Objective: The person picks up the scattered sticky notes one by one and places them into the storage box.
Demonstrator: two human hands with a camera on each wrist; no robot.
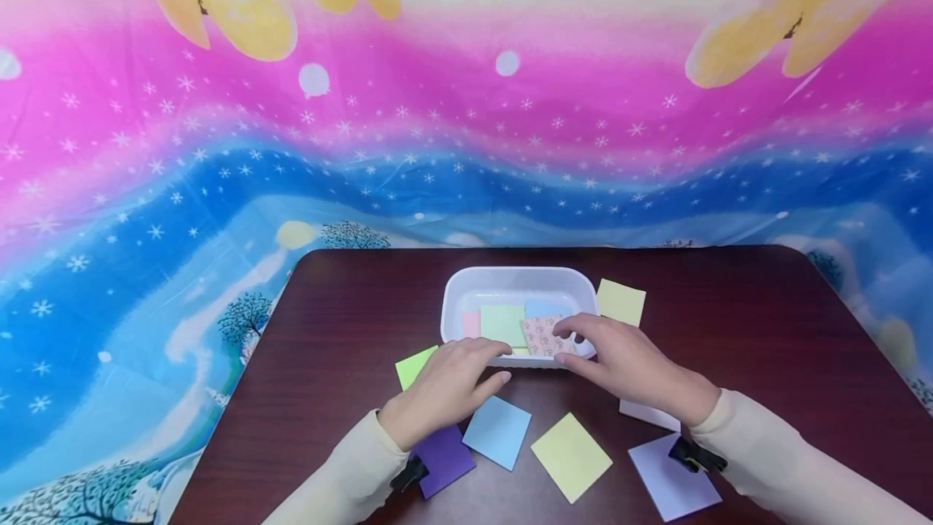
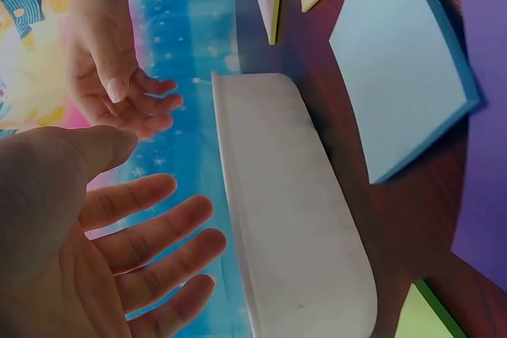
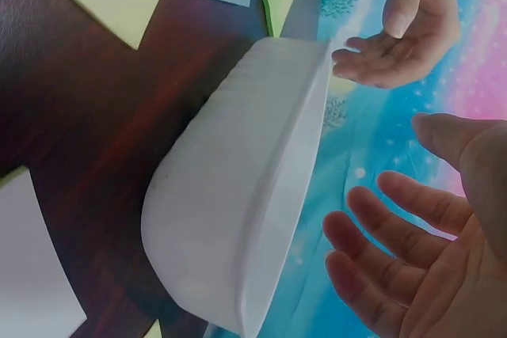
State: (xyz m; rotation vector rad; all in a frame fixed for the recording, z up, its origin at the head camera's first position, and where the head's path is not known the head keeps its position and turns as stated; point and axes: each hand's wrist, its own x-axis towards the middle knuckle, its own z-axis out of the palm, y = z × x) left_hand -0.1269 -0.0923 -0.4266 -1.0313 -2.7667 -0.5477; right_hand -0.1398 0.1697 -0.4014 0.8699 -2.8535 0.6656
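A white plastic tub (image 1: 519, 272) stands on the table with several sticky note pads in it. Among them are a pink patterned pad (image 1: 539, 336), a pale green pad (image 1: 503, 322), a light blue one (image 1: 545, 309) and a pink one (image 1: 470, 322). My left hand (image 1: 448, 383) hovers at the tub's near left rim, fingers spread and relaxed. Over the near right rim is my right hand (image 1: 634, 359), its fingers loosely bent and overlapping the patterned pad in the head view. Both wrist views show empty palms beside the tub wall (image 2: 285, 203).
Around the tub lie more pads: bright green (image 1: 412, 366), purple (image 1: 446, 460), blue (image 1: 498, 432), yellow (image 1: 572, 458), lavender (image 1: 670, 472), a pale one (image 1: 650, 414) partly under the right hand, and another yellow (image 1: 621, 300). A printed cloth (image 1: 466, 128) hangs behind the dark table (image 1: 350, 298).
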